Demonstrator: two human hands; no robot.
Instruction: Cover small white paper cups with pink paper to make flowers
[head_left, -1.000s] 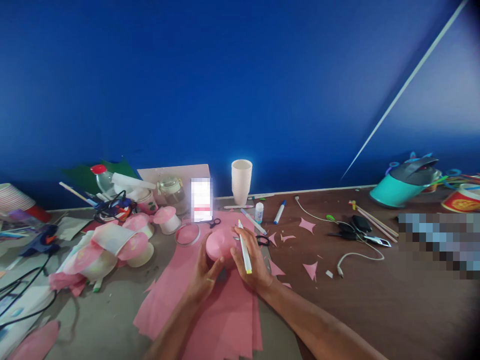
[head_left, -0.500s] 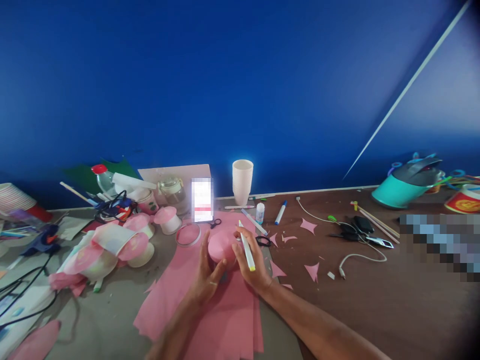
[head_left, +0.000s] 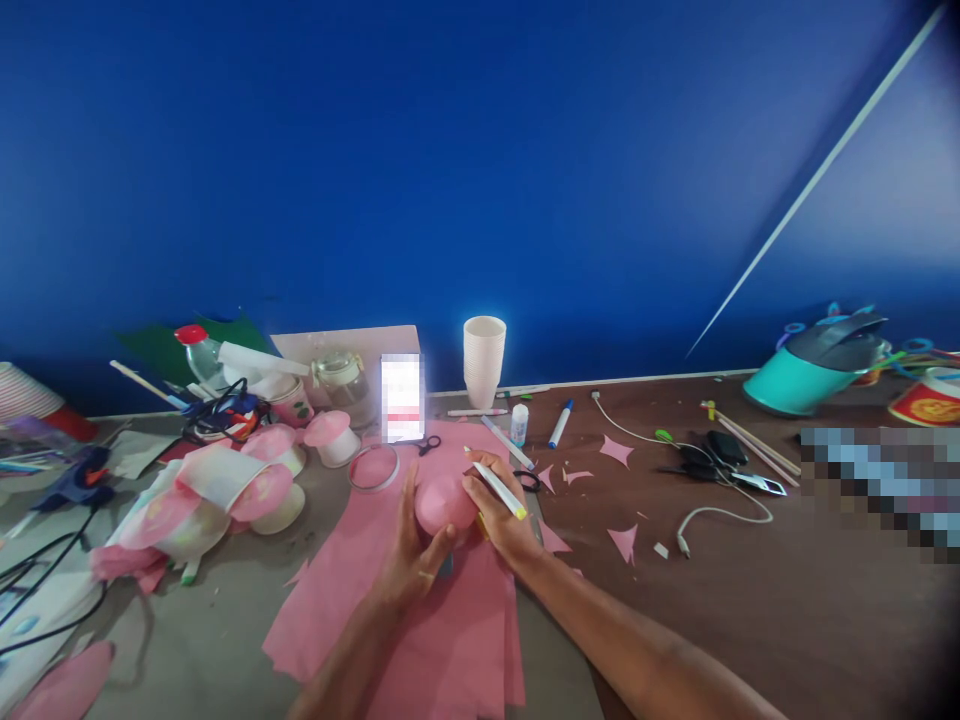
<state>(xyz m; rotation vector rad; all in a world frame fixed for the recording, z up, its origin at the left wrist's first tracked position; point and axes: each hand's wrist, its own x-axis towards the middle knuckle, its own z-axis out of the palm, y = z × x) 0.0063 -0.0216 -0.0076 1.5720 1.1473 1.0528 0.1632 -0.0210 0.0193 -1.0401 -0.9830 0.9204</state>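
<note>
Over the pink paper sheets (head_left: pixel 450 650), my left hand (head_left: pixel 412 555) curls around a round pink paper piece (head_left: pixel 444 500), thumb at its near edge. What lies beneath the piece is mostly hidden. My right hand (head_left: pixel 506 525) grips a white marker (head_left: pixel 499 490) with a yellow end, slanting across the fingers. Its fingertips meet the right edge of the round piece. Left of the hands lies a clear ring (head_left: pixel 374 488), and small scissors (head_left: pixel 429 445) rest just beyond them. A glue stick (head_left: pixel 519 425) stands upright behind my right hand.
A stack of white cups (head_left: pixel 484 365) stands near the blue wall, beside a lit phone (head_left: pixel 403 400). Pink-topped cups (head_left: pixel 332 438) crowd the left. Paper scraps (head_left: pixel 622 543), a blue marker (head_left: pixel 561 424), a white cable (head_left: pixel 720 510) and a teal container (head_left: pixel 799 380) are on the right.
The marker in my right hand has tilted from steep to more slanted, its yellow end moving right and slightly up. My left hand keeps hold of the round pink piece.
</note>
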